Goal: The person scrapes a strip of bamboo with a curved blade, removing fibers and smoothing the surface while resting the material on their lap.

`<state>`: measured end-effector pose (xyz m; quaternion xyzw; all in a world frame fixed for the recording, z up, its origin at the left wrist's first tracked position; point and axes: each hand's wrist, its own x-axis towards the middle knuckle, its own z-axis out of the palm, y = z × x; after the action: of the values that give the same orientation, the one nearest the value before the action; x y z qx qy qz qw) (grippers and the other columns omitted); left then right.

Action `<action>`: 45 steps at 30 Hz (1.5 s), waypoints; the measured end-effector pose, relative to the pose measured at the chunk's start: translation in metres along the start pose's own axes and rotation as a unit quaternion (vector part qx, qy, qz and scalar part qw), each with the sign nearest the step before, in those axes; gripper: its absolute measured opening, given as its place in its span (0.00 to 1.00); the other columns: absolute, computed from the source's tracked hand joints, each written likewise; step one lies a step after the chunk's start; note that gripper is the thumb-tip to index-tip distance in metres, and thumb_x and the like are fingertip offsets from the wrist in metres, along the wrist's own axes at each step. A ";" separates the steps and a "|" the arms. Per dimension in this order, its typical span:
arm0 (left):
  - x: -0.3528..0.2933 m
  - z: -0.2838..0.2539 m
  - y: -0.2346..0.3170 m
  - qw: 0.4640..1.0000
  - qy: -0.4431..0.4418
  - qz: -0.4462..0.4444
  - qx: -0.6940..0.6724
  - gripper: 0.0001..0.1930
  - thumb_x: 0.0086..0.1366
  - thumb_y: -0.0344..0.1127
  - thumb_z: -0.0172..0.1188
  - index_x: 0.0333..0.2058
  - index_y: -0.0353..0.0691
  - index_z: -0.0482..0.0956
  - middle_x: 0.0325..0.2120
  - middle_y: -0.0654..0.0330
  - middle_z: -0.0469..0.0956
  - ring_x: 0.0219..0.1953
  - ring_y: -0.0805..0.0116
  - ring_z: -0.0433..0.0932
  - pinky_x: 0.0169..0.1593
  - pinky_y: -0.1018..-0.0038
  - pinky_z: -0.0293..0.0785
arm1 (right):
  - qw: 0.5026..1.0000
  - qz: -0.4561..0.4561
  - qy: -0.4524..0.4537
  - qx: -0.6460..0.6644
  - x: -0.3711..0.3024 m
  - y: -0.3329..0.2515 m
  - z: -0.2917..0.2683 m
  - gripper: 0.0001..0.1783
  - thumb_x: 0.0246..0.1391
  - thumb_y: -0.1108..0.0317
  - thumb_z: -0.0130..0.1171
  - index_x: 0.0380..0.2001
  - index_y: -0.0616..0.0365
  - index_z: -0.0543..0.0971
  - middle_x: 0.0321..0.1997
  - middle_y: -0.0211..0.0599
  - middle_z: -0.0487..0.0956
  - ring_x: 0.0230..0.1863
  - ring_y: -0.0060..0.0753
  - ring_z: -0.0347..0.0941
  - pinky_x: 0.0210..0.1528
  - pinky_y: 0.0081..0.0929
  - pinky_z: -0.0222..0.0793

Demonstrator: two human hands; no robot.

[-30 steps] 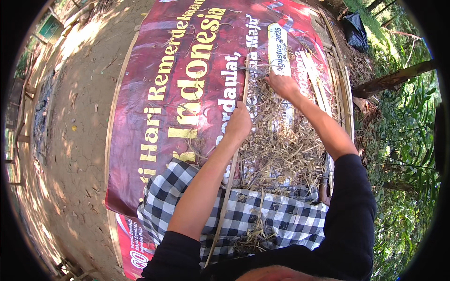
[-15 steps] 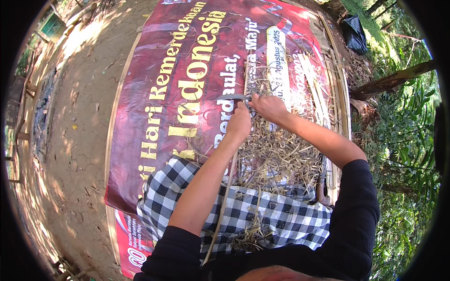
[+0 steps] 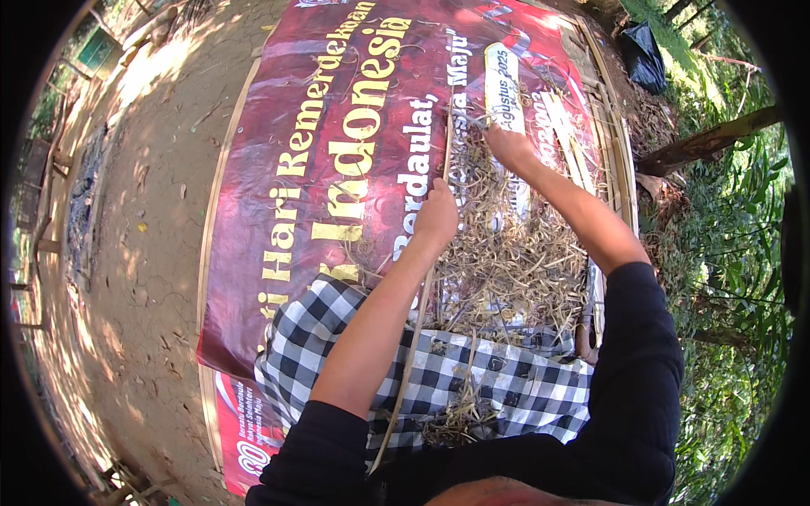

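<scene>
My left hand is closed around a long, thin strip that looks like bamboo. The strip runs from near my body, over the checkered cloth, and on past my fist. Farther out and to the right, my right hand is closed on a knife, its handle hidden in my fingers. The knife's blade points left, close to the strip's far part; whether they touch I cannot tell. Curled pale shavings lie thickly below and beside my right forearm.
A red printed banner covers the work surface, with a black-and-white checkered cloth at its near side. Pale split strips lie along the right. Beyond stand a wooden post and a black plastic bag. Dirt ground spreads left.
My right hand has moved away from my left hand, farther out and slightly right, with the knife. My left hand keeps its hold on the strip, nearly in place.
</scene>
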<state>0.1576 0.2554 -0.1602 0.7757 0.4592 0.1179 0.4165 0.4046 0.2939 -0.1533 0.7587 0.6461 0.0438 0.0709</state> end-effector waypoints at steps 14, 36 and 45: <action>-0.005 -0.012 0.005 0.998 -0.003 -0.053 -0.017 0.11 0.63 0.23 0.47 0.43 0.28 0.60 0.37 0.26 0.76 0.41 0.29 0.78 0.46 0.43 0.75 | 0.985 -0.140 -0.096 -0.042 -0.013 -0.031 -0.038 0.25 0.73 0.49 0.38 0.41 0.62 0.72 0.25 0.48 0.83 0.27 0.51 0.83 0.24 0.44 0.78; -0.011 -0.015 0.011 0.999 -0.011 -0.041 -0.027 0.08 0.67 0.26 0.45 0.43 0.29 0.63 0.37 0.30 0.79 0.41 0.30 0.80 0.46 0.44 0.76 | 0.994 -0.094 0.013 -0.062 -0.011 -0.012 -0.008 0.23 0.71 0.50 0.41 0.36 0.60 0.71 0.20 0.43 0.81 0.24 0.47 0.82 0.24 0.44 0.78; -0.009 -0.001 0.021 0.999 0.011 -0.045 0.005 0.08 0.68 0.25 0.43 0.43 0.29 0.64 0.38 0.31 0.79 0.43 0.33 0.80 0.46 0.45 0.76 | 0.995 -0.008 -0.071 0.075 -0.133 -0.040 -0.040 0.27 0.73 0.50 0.36 0.40 0.66 0.72 0.22 0.52 0.80 0.25 0.56 0.80 0.27 0.49 0.77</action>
<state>0.1646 0.2436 -0.1419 0.7548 0.4991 0.1055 0.4123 0.3376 0.1713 -0.1170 0.7578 0.6470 -0.0591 0.0602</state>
